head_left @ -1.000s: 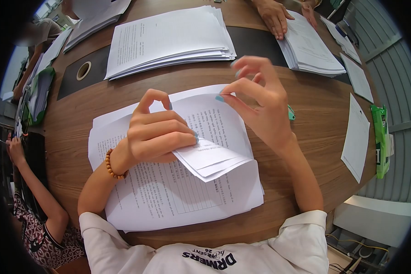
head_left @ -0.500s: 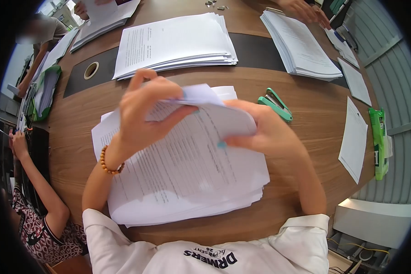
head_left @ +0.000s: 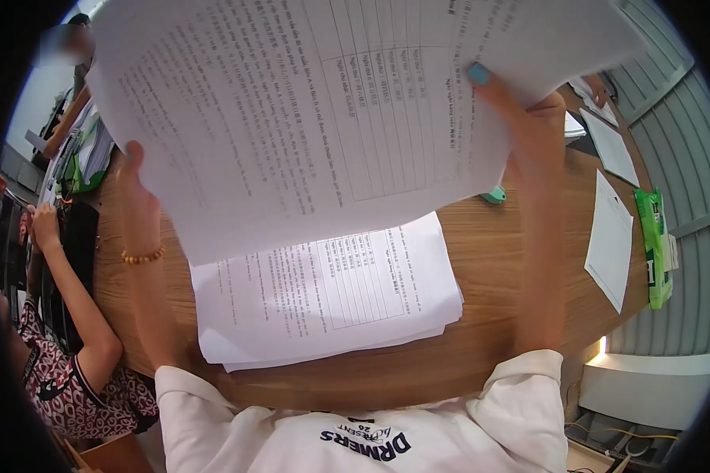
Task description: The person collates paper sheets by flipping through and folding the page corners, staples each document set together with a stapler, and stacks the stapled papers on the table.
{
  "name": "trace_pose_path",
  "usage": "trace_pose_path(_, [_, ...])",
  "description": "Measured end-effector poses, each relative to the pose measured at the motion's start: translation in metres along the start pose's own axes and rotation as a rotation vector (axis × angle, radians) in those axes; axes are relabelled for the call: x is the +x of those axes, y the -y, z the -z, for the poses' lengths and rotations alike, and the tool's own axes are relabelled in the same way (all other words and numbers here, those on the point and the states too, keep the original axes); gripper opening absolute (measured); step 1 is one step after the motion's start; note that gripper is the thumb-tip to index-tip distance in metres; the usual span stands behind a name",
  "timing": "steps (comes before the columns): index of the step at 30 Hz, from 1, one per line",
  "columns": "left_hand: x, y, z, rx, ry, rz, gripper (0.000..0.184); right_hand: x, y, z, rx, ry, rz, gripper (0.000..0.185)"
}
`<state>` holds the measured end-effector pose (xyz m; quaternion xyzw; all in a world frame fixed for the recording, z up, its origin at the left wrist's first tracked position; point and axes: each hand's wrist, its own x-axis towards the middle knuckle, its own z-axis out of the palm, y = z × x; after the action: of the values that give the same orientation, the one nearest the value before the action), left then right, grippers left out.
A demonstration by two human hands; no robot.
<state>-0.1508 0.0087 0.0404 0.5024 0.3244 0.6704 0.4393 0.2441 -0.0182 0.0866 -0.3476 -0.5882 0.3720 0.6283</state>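
Note:
Both my hands hold up printed paper sheets (head_left: pixel 252 134), which carry lines of text and a table. My left hand (head_left: pixel 140 197) grips their left edge, thumb on the front and fingers hidden behind. At the right edge, my right hand (head_left: pixel 521 118) closes on the paper with its thumb on the printed face. How many sheets are held, I cannot tell. Below them a paper stack (head_left: pixel 315 315) lies on the table, its top page bearing a similar table. Only the end of a green stapler (head_left: pixel 495 195) shows under the raised sheets.
Loose papers (head_left: pixel 610 244) and a green packet (head_left: pixel 653 244) lie along the right side of the wooden table (head_left: pixel 481 299). At left a co-worker's arm (head_left: pixel 79 292) is close to the table, near a green folder of papers (head_left: pixel 91 158). Raised sheets hide the far side.
My hands have lifted sheets off the stack and moved apart to its two edges. The raised sheets now cover the far piles, the tape roll and most of the stapler.

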Motion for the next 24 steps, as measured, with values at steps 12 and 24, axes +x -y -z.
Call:
trace_pose_path(12, [-0.08,0.006,-0.026,-0.213,-0.173,0.07,0.044,-0.046,-0.006,-0.011,-0.482,0.079,0.062,0.026])
trace_pose_path(24, [-0.074,0.006,0.002,0.215,0.024,-0.112,0.051,-0.044,-0.034,0.011,-0.087,0.156,0.033,0.023])
